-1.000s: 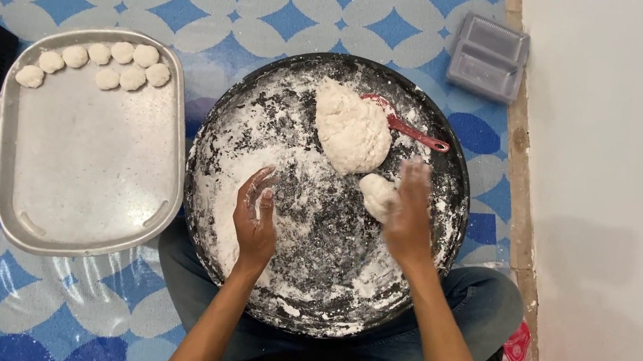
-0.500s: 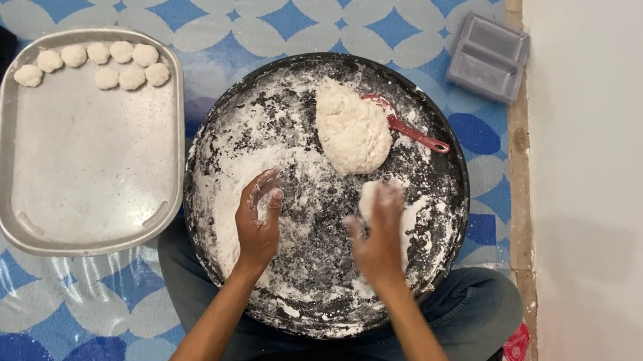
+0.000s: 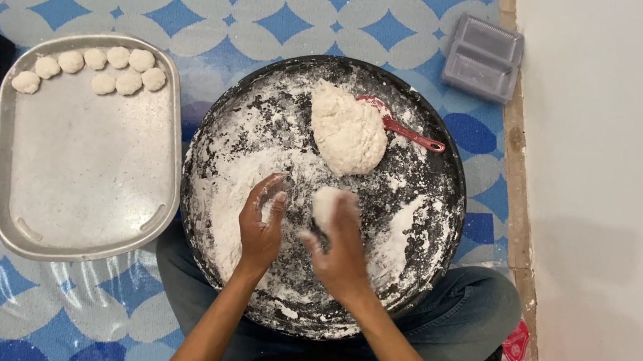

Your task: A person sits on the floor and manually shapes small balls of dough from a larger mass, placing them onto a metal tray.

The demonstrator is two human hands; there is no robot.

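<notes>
We see both hands over the round dark pan (image 3: 440, 221), which is dusted white with flour and rests on the person's lap. Our right hand (image 3: 341, 249) curls around a small dough piece (image 3: 324, 204), fingers closed on it, though motion blur makes the exact grip hard to read. Our left hand (image 3: 262, 226) lies just beside it, fingers loosely spread, palm on the floured surface. The big dough lump (image 3: 347, 132) sits farther up the pan, touching a red spatula (image 3: 406, 132). Left of the pan, a metal tray (image 3: 90, 175) carries a row of dough balls (image 3: 96, 68).
</notes>
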